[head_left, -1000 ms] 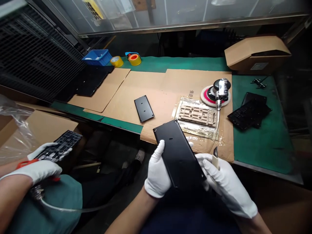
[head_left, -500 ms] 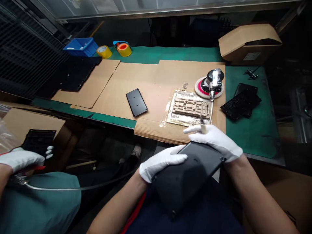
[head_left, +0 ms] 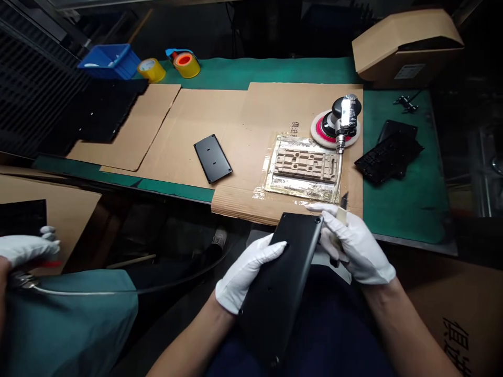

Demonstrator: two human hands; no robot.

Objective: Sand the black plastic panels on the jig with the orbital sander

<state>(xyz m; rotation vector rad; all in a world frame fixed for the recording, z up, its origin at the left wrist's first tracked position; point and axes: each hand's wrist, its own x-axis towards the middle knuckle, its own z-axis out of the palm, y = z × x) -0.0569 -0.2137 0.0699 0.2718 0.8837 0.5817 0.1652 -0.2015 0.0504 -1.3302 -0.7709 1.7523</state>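
As your left hand (head_left: pixel 244 273) clasps the black panel (head_left: pixel 281 280) and your right hand (head_left: pixel 360 248) a knife (head_left: pixel 341 215), a sander (head_left: pixel 346 112) sits beyond those fingers; the panel has swung lengthwise.

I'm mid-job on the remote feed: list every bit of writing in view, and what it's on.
"俱进", on the cardboard sheet; what follows is hidden by the mould-like plate.
"俱进", large, on the cardboard at lower right; apparently cut by the frame.
Unreadable, too small or blurred: the sander label, the white label on the carton.
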